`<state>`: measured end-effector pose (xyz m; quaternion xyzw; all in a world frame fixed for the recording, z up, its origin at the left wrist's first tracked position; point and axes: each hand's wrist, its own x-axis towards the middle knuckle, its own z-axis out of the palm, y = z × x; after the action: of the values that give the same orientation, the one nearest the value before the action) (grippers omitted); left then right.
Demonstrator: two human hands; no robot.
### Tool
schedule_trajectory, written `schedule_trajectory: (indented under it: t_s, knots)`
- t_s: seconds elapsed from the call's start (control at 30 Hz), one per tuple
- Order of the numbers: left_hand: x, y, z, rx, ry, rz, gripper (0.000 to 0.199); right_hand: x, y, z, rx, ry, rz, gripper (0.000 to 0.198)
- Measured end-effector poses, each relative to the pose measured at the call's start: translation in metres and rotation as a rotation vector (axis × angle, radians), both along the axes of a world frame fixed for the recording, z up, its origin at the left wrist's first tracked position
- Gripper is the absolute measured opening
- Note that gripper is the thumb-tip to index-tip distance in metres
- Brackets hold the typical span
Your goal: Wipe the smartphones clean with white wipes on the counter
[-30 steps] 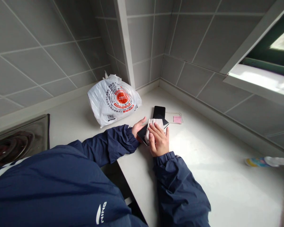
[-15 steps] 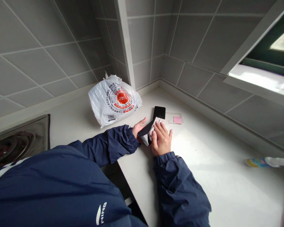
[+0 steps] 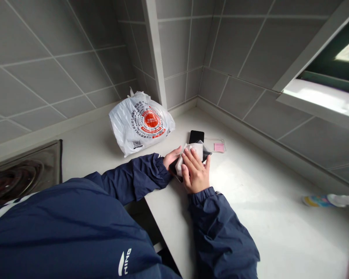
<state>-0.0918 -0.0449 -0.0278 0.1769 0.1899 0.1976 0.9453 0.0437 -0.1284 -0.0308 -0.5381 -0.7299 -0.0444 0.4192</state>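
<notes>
My left hand (image 3: 171,158) grips the left end of a black phone-like device (image 3: 207,155), thumb along its edge and the other fingers hidden beneath. A white wipe (image 3: 180,164) covers most of the device's upper face. On top of it my right hand (image 3: 196,173) lies with long fingers pressing the wipe against the screen. Just behind, a black phone (image 3: 196,136) rests on the counter, partly covered by the held device. Beside that is a clear phone case (image 3: 223,142) with a pink square (image 3: 219,147) in it.
A white plastic bag (image 3: 139,128) with red and black print stands at the back left. A coil stove (image 3: 23,170) is at the far left. On the right lies a blurred spray bottle (image 3: 320,200). Tiled walls enclose the white counter (image 3: 238,217).
My right hand has slid the wipe leftward over the device toward its near left end. The device's right corner now shows. My left hand keeps its hold.
</notes>
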Motion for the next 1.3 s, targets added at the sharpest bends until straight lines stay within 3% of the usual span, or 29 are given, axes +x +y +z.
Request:
schedule_trajectory:
  t_s: [0.1,0.23,0.53,0.67,0.87,1.03,1.3]
  knots:
    - [-0.003,0.003,-0.004,0.021,0.046,-0.113,0.062,0.015,0.006,-0.009,0.037,0.037,-0.178,0.045]
    - [-0.008,0.007,-0.002,0.068,0.079,-0.235,0.069,0.026,0.009,-0.017,0.059,0.089,-0.221,0.045]
    - [-0.002,0.007,0.003,-0.104,-0.047,0.134,0.067,0.002,-0.003,0.003,0.187,0.169,0.093,0.019]
    - [0.000,0.007,0.002,-0.093,-0.039,0.085,0.081,-0.001,-0.003,0.006,0.175,0.142,0.108,0.017]
    - [0.001,0.010,-0.001,-0.051,-0.064,0.111,0.071,-0.005,0.002,-0.002,0.198,-0.013,0.098,0.040]
    - [0.002,0.008,0.000,-0.033,-0.072,0.149,0.076,-0.007,0.003,-0.009,0.225,-0.094,0.022,0.034]
    - [-0.001,0.010,0.004,-0.001,-0.012,0.067,0.082,-0.003,0.000,-0.006,0.321,-0.073,0.098,0.038]
